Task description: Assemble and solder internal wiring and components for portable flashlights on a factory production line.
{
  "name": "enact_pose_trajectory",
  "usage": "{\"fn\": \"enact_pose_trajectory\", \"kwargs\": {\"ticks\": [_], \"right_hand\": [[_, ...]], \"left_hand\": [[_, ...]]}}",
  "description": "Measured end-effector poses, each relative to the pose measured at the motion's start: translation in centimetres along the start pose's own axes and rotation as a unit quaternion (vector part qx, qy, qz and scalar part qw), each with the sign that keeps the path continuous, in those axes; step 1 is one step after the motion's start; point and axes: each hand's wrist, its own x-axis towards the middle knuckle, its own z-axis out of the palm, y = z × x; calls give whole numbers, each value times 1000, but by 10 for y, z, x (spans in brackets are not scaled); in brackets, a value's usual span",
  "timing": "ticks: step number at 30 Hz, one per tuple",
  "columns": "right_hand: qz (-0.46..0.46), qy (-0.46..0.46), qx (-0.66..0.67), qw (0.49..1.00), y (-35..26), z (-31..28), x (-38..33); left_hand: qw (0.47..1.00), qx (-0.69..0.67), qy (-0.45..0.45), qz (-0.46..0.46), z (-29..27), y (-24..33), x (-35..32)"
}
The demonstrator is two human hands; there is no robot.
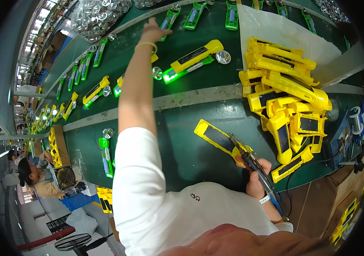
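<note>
My left arm stretches far over the green work surface. My left hand point(151, 33) is open, fingers apart, beside a green torch body point(170, 20) with a blue cell in it; I cannot tell whether they touch. Closer to me, my right hand point(256, 177) is closed around a long dark hand tool point(256, 164), and its fingertips meet a yellow housing point(214, 137) with a dark panel. The tool lies across that housing's near end. Mid-surface, a yellow housing point(197, 55) rests on a lit green body point(190, 70) with a round reflector point(223, 57).
A heap of yellow housings point(284, 89) is piled at the right, partly on a white sheet point(271, 23). Beyond stands a reel of wire point(356, 120). More green bodies line the far rail. A bag of reflectors point(99, 17) sits far left. Another person point(35, 173) works at the left.
</note>
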Motion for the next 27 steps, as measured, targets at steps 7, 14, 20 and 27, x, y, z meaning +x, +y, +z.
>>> {"fn": "enact_pose_trajectory", "kwargs": {"ticks": [7, 14, 20, 27], "right_hand": [[-6, -16, -2, 1000, -2, 1, -6], [75, -34, 63, 995, -2, -7, 3], [153, -133, 21, 979, -3, 8, 33], [-45, 67, 111, 990, -8, -13, 13]], "left_hand": [[994, -38, -88, 59, -30, -17, -37], [867, -221, -305, 327, -142, -11, -285], [903, -237, -185, 307, -111, -3, -407], [952, -114, -69, 274, -128, -39, -441]]}}
